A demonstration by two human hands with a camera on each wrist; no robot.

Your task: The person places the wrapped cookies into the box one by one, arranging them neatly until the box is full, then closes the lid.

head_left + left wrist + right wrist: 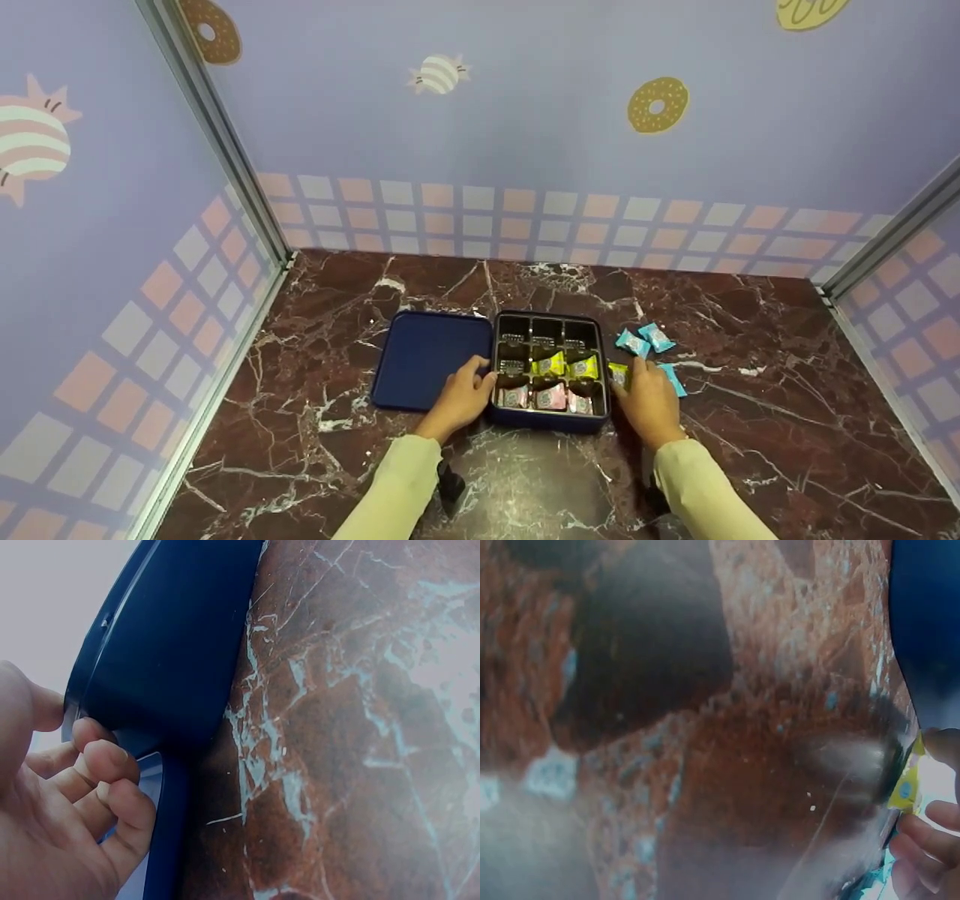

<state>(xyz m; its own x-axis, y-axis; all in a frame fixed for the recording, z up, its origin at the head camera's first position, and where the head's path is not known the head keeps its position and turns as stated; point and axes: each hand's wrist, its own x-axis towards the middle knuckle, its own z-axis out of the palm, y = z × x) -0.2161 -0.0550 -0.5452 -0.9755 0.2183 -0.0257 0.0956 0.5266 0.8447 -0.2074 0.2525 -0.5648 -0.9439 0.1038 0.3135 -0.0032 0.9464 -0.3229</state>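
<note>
A dark blue lid (424, 358) is lying flat just left of the divided candy tin (550, 421). The left hand (459, 397) is curling its fingers (105, 765) against the tin's left wall. Right of the tin, the right hand (649, 401) is pinching a yellow wrapped candy (618, 374) at the tin's right edge, with blue wrapped candies (645, 339) lying on the marble tabletop (787, 390) beyond.
</note>
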